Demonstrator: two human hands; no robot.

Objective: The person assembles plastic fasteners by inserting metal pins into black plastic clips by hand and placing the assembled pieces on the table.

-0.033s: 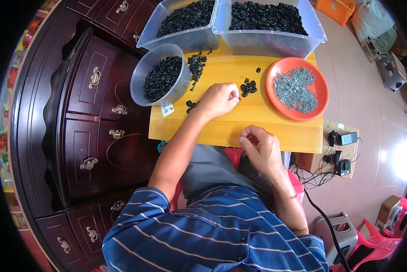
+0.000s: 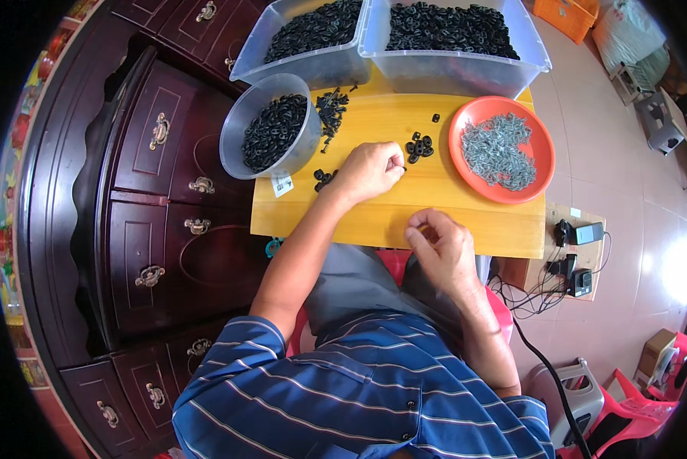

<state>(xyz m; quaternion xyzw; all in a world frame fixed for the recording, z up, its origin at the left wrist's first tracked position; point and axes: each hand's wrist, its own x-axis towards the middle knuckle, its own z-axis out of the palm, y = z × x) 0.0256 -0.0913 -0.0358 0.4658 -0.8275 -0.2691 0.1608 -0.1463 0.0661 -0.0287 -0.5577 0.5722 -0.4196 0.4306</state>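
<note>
Over the middle of the yellow wooden table [image 2: 351, 229], my left hand [image 2: 370, 170] is closed, fingers curled down, with a dark bit showing at its fingertips. Just right of it lies a small cluster of black oval plastic pieces with holes [image 2: 419, 148]. My right hand [image 2: 444, 246] hovers by the table's near edge, thumb and fingers curled together; whatever they hold is too small to make out. An orange-red plate [image 2: 540, 183] heaped with small silvery metal screws or pins [image 2: 500, 151] stands at the right. More black pieces [image 2: 323, 178] lie beside my left wrist.
A round clear tub [image 2: 232, 145] of black pieces stands at the left. Two large clear bins [image 2: 450, 73] of similar pieces are at the back. Loose dark parts [image 2: 331, 115] lie beside the tub. A dark wooden cabinet [image 2: 140, 252] borders the left; cables and adapters [image 2: 577, 260] lie right.
Both hands have shifted only very slightly. A dark bit now shows more clearly beside my left fingertips, and my right fingers have moved up a little.
</note>
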